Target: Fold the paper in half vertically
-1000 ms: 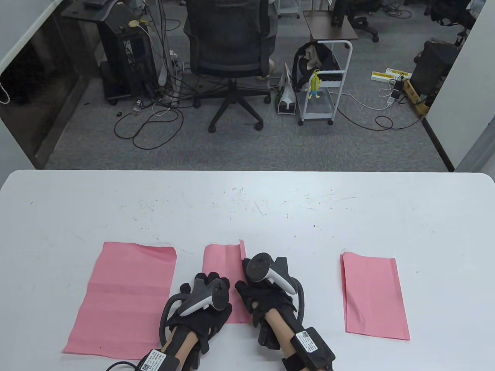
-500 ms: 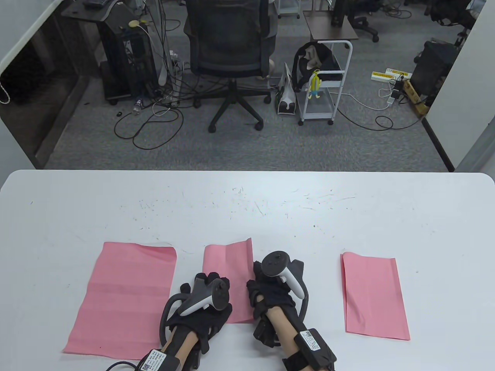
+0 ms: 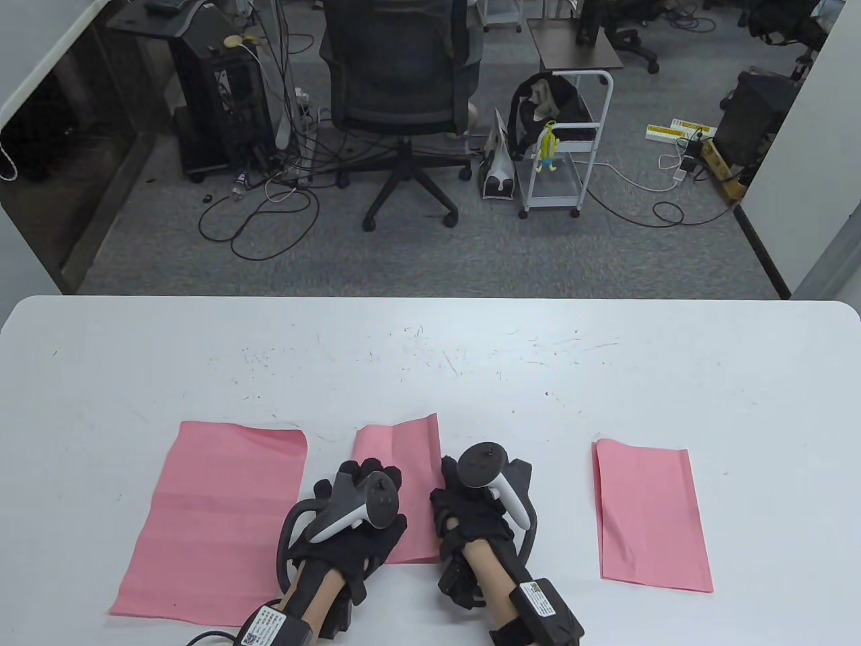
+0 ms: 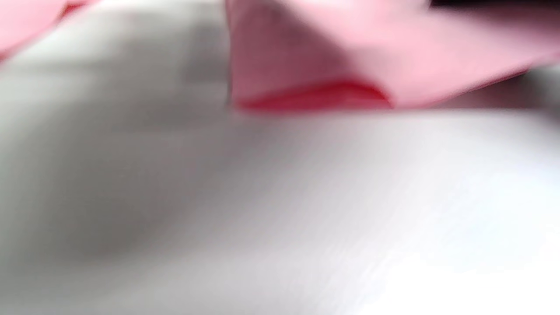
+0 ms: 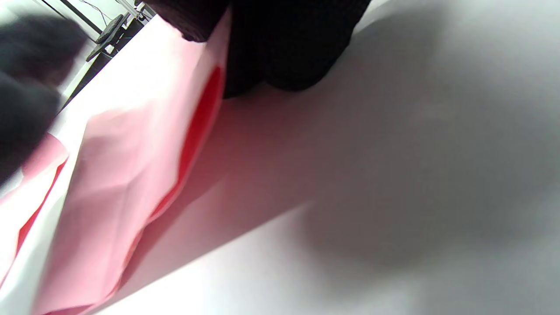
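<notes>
Folded paper [image 3: 397, 457] lengthwise away from person, both hands' grip unclear (fingers hidden)

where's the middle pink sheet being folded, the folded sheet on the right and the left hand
middle pink sheet [image 3: 397, 447]: table view, on its far part, bare beyond both hands.
folded sheet on the right [image 3: 649, 515]: table view, on its flat centre.
left hand [image 3: 360, 521]: table view, on the gloved back under the tracker.
</notes>
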Available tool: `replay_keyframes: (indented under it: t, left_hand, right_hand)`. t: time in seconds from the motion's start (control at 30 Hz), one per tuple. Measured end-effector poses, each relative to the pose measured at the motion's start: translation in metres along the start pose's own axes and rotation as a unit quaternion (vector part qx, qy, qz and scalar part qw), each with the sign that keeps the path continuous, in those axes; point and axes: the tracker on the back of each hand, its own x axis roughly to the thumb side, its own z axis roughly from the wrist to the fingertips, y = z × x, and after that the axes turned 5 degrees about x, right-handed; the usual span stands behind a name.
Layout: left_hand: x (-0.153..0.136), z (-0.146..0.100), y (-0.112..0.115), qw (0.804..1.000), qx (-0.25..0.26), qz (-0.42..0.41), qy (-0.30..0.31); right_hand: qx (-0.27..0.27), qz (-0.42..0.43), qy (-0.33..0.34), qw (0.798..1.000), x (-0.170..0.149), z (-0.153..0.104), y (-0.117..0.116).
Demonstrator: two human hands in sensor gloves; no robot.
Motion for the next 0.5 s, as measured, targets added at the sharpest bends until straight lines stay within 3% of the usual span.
replay_keyframes:
  t: [0.2, 0.5]
  left_hand:
    - [0.006, -0.030, -0.041, 0.995, 0.091, -0.026, 0.019]
    - [0.010, -0.043, -0.050, 0.992, 0.115, -0.029, 0.040]
  right_hand:
    - [0.002, 0.002, 0.000, 1.000, 0.000, -0.001, -0.001]
    - [0.006, 0.026, 0.002, 1.000, -0.003, -0.001, 0.001]
